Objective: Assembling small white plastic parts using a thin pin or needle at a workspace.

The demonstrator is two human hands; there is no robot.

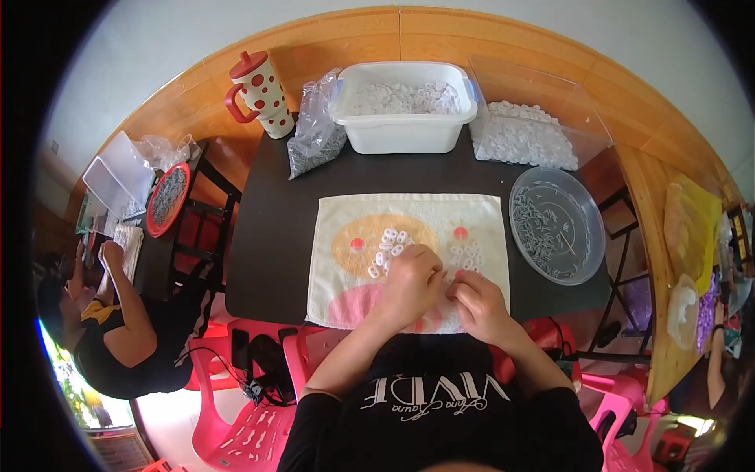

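Observation:
My left hand is closed over the near middle of a pale towel, its fingers curled in a pinch. Close beside it, my right hand pinches with thumb and forefinger; whatever lies between the fingertips of either hand is too small to make out. Just beyond my left hand lies a loose group of small white oval plastic pieces with holes. A second group of similar white pieces is spread past my right fingertips. Part of the towel's printed pattern is covered by my hands.
A white tub of white pieces stands at the back, between a bag of grey bits and a clear bin. A round tray of grey pieces sits right. A spotted tumbler stands back left; another person sits left.

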